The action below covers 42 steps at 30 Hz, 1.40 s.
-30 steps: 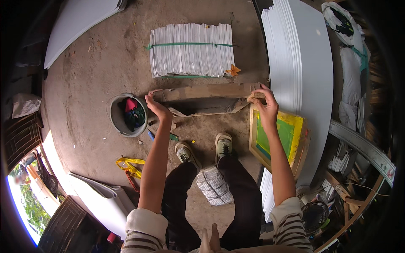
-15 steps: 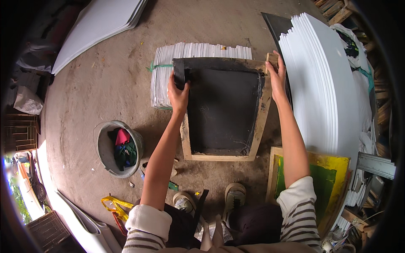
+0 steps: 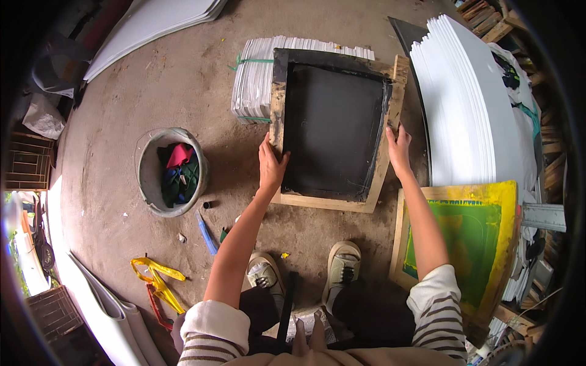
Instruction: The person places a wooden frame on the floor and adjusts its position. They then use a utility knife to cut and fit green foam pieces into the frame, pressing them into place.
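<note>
A wooden screen-printing frame with a dark, nearly black panel is held out in front of me. My left hand grips its left rail about halfway down, thumb on the face. On the opposite rail my right hand is closed round the wood, with its fingers partly hidden. The frame's far edge overlaps a bundle of white sheets bound with green cord. Black covering runs along the far rail and the upper left corner, and a small wooden block sits at the far right corner.
A grey bucket with coloured cloths stands on the left. A blue-handled tool and a yellow strap lie nearby. To the right are a green and yellow screen frame and a tall stack of white sheets.
Both hands have slid from the frame's far corners down to its side rails. The frame now sits farther from me, turned slightly, and my view has shifted.
</note>
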Motion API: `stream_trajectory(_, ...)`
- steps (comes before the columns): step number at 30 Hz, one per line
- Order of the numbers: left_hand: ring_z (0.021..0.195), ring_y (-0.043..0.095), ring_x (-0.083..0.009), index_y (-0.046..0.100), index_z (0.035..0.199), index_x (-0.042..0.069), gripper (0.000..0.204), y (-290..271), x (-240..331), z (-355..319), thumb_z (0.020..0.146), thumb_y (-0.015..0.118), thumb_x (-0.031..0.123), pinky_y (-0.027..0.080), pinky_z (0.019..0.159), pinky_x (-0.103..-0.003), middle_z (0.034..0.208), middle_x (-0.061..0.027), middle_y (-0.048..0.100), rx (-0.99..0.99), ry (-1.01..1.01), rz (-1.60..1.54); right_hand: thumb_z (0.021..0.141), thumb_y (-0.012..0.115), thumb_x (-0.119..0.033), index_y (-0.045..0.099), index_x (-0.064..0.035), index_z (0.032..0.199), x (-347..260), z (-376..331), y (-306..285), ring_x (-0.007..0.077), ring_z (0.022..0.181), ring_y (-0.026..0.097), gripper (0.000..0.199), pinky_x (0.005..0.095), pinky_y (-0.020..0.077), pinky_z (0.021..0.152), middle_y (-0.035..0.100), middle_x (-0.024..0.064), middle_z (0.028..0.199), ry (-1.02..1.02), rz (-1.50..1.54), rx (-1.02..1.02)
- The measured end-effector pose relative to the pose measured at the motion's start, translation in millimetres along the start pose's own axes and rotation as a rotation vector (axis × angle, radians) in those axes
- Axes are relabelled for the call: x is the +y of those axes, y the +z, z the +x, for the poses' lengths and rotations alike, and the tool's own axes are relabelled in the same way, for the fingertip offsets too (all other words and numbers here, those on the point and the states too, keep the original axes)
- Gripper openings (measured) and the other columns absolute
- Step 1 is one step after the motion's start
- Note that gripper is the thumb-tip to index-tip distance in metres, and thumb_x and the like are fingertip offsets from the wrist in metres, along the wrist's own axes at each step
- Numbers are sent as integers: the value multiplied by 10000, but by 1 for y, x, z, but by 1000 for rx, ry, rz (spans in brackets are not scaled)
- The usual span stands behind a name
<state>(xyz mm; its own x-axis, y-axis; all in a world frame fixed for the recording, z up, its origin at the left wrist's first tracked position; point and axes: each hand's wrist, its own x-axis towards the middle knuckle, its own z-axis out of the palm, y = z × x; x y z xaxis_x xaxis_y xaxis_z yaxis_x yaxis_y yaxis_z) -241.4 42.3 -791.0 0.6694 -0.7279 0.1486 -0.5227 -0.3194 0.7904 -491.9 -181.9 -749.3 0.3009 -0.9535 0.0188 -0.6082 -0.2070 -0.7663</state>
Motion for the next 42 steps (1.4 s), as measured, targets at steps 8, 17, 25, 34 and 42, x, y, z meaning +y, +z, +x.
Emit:
stream_trajectory(8, 1107, 436, -435, 287, 1328, 16, 777, -72, 25, 4, 735, 701, 298, 380, 949, -463, 1201, -241, 443, -158, -18, 259, 872, 530, -433, 358, -40, 1331, -72, -23, -66, 396, 1111, 464, 628, 413, 386, 957, 346, 258, 1267, -115, -195, -177)
stream_trajectory(17, 1112, 506, -335, 510, 1215, 90, 518, -175, 137, -10, 778, 614, 350, 404, 950, -428, 1173, -160, 546, -408, 358, 589, 870, 545, -390, 554, -12, 1157, -124, -62, -113, 370, 1043, 549, 474, 418, 434, 896, 566, 245, 1107, -287, -295, -426)
stream_trajectory(25, 1147, 503, -299, 503, 1229, 91, 508, -166, 98, -16, 807, 609, 352, 400, 956, -405, 1225, -139, 542, -720, 34, 782, 853, 572, -322, 546, -6, 1133, -99, -65, -118, 359, 1087, 519, 423, 417, 424, 922, 553, 213, 1150, -271, -584, -555)
stream_trajectory(34, 1142, 474, -356, 320, 1331, 16, 717, -84, 32, 7, 782, 658, 328, 411, 953, -435, 1218, -210, 479, -559, 99, 643, 854, 575, -338, 324, 15, 1312, -12, -89, -56, 407, 1182, 422, 630, 442, 383, 973, 389, 268, 1275, -64, -466, -553)
stream_trajectory(42, 1144, 470, -414, 96, 1356, -48, 896, -29, -12, 16, 752, 709, 200, 418, 952, -417, 1281, -282, 425, -425, -93, 224, 799, 658, -168, 234, 5, 1265, 6, -104, 7, 457, 1095, 465, 653, 457, 419, 891, 432, 293, 1207, 49, -175, -133)
